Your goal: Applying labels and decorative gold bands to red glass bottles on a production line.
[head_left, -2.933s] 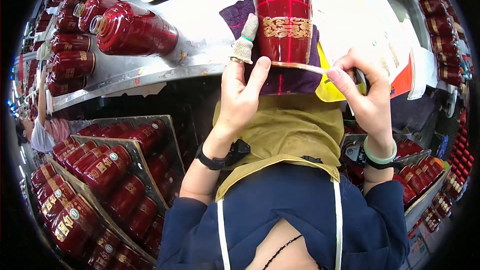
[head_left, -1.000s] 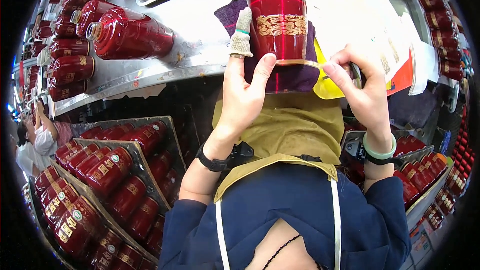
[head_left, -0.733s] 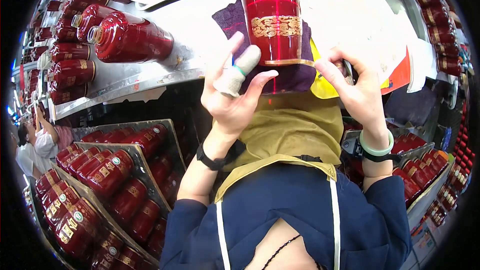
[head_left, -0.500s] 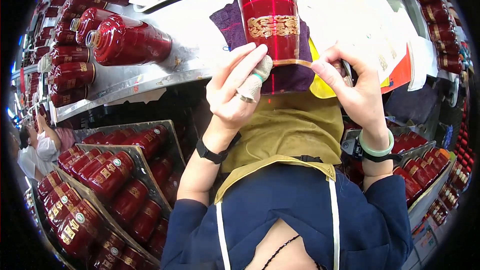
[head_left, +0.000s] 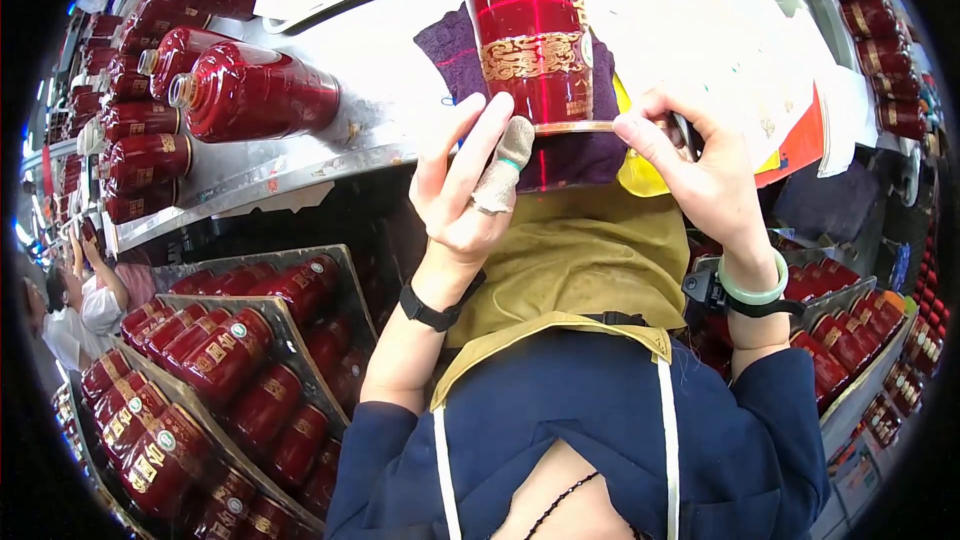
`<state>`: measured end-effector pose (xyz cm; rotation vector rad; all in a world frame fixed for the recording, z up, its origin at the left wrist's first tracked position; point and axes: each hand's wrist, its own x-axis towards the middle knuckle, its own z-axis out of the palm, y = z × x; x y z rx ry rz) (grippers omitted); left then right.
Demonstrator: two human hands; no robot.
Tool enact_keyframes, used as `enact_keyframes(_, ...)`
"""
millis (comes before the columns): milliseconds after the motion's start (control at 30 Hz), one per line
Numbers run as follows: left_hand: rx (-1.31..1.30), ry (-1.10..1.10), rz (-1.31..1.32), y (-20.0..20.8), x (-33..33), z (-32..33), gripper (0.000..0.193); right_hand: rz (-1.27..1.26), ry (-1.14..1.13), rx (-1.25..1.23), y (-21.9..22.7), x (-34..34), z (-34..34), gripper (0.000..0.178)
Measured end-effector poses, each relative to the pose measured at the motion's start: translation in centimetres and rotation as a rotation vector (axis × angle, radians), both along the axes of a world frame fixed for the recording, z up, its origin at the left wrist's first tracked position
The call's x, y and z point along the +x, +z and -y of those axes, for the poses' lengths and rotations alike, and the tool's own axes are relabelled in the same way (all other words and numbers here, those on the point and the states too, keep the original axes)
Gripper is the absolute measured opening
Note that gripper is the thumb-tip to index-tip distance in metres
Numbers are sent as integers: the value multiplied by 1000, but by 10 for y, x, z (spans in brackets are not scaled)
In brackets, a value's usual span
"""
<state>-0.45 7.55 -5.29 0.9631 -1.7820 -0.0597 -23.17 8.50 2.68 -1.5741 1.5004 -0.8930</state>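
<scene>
Head view, bottle: a red glossy bottle (head_left: 530,30) with a gold patterned band lies on a purple cloth (head_left: 450,45) at the edge of a metal table (head_left: 300,165); its base points toward the person.
Left hand: the left hand (head_left: 465,195) is open, fingers spread, a bandaged fingertip touching the bottle's base rim; it grips nothing.
Right hand: the right hand (head_left: 690,175) pinches at the base rim from the right; what it pinches, possibly a thin strip, cannot be told.
Labels: white paper sheets (head_left: 690,30) lie right of the bottle; a yellow and a red piece show beneath them.
Count: one more red bottle (head_left: 255,95) lies nearest on the table, others behind it; trays (head_left: 345,275) below hold many.
</scene>
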Motion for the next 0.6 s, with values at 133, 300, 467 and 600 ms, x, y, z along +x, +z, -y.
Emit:
enact_keyframes(133, -105, 24, 124, 6, -2, 1, 44, -3, -4, -26, -2, 0, 0, 18)
enact_keyframes(300, -108, 6, 169, 10, -9, 2, 26, -41, 24, -9, -4, 1, 1, 18)
enact_keyframes(467, -49, 5, -45, 4, -10, 8, 21, -25, 14, 5, -4, 4, 1, 16)
enact_keyframes(600, -29, -15, -117, -3, -7, 7, 24, -32, 49, -51, -5, 5, 2, 17)
